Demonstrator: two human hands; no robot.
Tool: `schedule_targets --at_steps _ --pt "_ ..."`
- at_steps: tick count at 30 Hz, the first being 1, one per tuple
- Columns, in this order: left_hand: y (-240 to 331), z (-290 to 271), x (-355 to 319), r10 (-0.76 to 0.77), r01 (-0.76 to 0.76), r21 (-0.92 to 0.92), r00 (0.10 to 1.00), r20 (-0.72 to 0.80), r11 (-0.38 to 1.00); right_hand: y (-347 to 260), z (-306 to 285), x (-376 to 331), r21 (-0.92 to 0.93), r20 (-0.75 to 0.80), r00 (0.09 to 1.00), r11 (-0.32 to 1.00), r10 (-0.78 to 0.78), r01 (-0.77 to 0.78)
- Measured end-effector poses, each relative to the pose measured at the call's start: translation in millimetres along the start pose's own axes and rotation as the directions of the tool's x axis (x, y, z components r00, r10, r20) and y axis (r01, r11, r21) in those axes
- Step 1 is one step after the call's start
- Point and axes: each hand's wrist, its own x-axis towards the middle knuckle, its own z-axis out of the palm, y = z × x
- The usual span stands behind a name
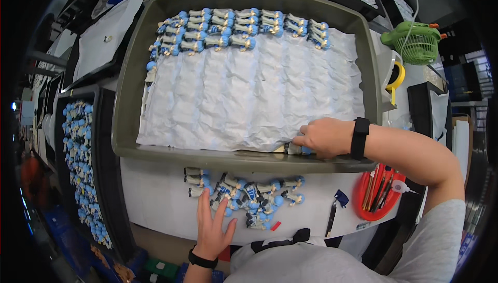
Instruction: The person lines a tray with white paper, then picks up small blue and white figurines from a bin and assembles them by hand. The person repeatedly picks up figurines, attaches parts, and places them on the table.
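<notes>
Left hand (211, 231): fingers spread wide, tips held over the left side of the loose figurines (254, 197) on the near table (161, 195); nothing is seen gripped, light contact can't be confirmed. Right hand (329, 137): fingers curled downward inside the tray (249, 163), near side, right of middle. A blue-and-grey figurine (293, 149) is partly covered by them; whether it's pinched or only touched can't be told.

The tray is lined with crinkled white paper (233, 96). Rows of figurines (220, 26) are laid along its far side, more down the left edge. The loose pile is separated from the tray interior by the near wall; the view behind the right hand is blocked by the hand itself.

A black bin (115, 179) filled with figurines is placed at left. At right, brushes (381, 195) are kept in a red bowl (358, 202); a green fan (415, 43) is set farther back.
</notes>
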Motion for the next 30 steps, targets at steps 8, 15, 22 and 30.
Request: schedule_targets --at_steps 8,15,22,30 --pt "-3.3 0.1 21.0 0.041 -0.040 0.048 0.999 -0.013 0.998 -4.1 13.5 14.0 -0.170 0.023 0.998 0.983 -0.064 0.067" --pt "-10.6 21.9 11.3 -0.013 -0.002 0.282 0.999 0.050 0.960 3.9 8.2 11.5 -0.011 -0.008 0.995 0.995 -0.100 0.100" --pt "-13.6 26.5 6.4 0.023 -0.030 0.287 0.999 0.029 0.957 3.1 7.1 7.2 -0.049 -0.032 0.999 0.998 -0.044 0.042" --pt "-12.1 13.4 -13.1 0.015 -0.013 0.135 1.000 -0.015 0.991 -45.3 -74.4 -51.4 0.291 -0.212 0.971 0.956 0.112 -0.047"
